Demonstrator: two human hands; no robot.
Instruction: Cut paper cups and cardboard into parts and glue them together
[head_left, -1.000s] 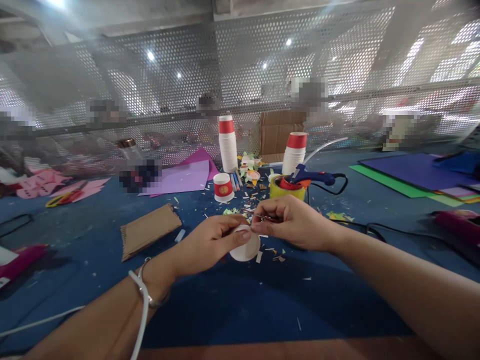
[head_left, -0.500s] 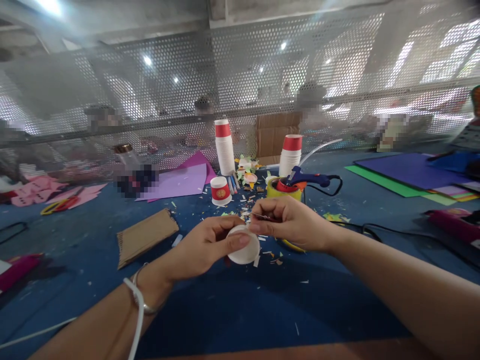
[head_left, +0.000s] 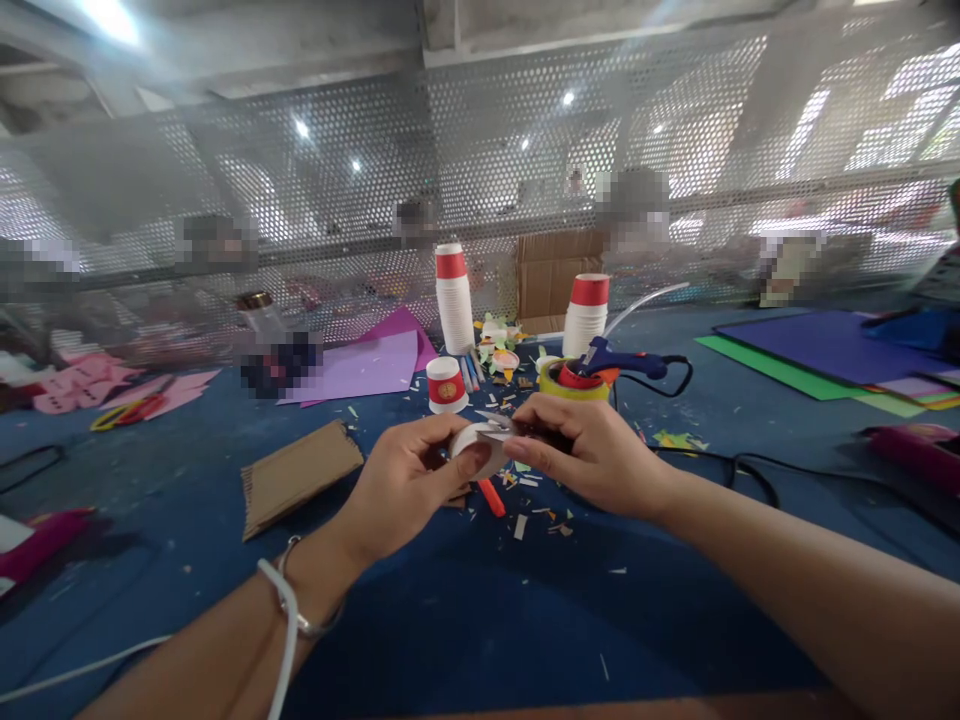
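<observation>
My left hand (head_left: 409,480) is closed on a shallow, round white paper cup bottom (head_left: 466,440), held tilted between thumb and fingers above the table. My right hand (head_left: 581,450) is closed round a small pair of scissors (head_left: 491,428); its handles are hidden in the fingers. The scissor blades stand apart and point left, at the rim of the cup bottom. Below the hands an orange-red stick-like object (head_left: 491,497) lies among paper scraps (head_left: 520,526). A red and white paper cup (head_left: 447,386) stands upside down just beyond.
Behind stand two stacks of paper cups (head_left: 454,310) (head_left: 585,320). A blue glue gun (head_left: 626,358) rests on yellow tape rolls (head_left: 555,380), close beyond my right hand. Corrugated cardboard (head_left: 304,478) lies left, coloured sheets (head_left: 802,345) right. A black cable (head_left: 720,458) crosses beside my right forearm.
The cup bottom has tilted up from facing me, and my left fingers have shifted round it. The scissor blades have spread and moved over its rim. The orange-red object has come into sight.
</observation>
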